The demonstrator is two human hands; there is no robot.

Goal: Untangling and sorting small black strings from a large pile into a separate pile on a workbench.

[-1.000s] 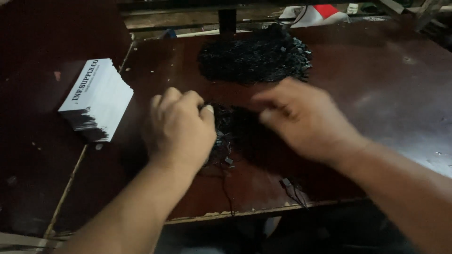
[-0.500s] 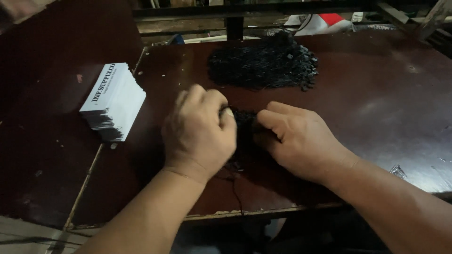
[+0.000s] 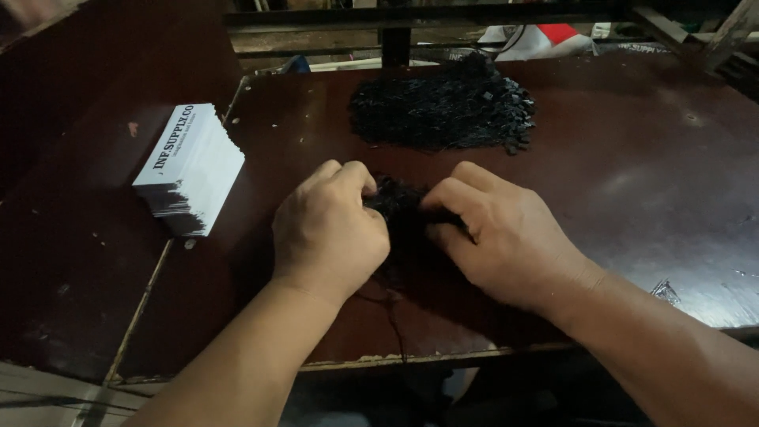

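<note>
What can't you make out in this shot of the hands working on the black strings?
- Head view: the small black bundle is mostly covered by the left hand and right hand, so the grip is unclear.
- Single pieces in the black pile are too small and dark to separate.
- The red and white item is cut off by the top edge.
- The lower sides of the white card stack are in shadow.

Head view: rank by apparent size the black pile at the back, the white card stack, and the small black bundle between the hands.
1. Black pile, widest spread.
2. White card stack.
3. Small black bundle, though both hands cover part of it, so its full extent is unsure.
</note>
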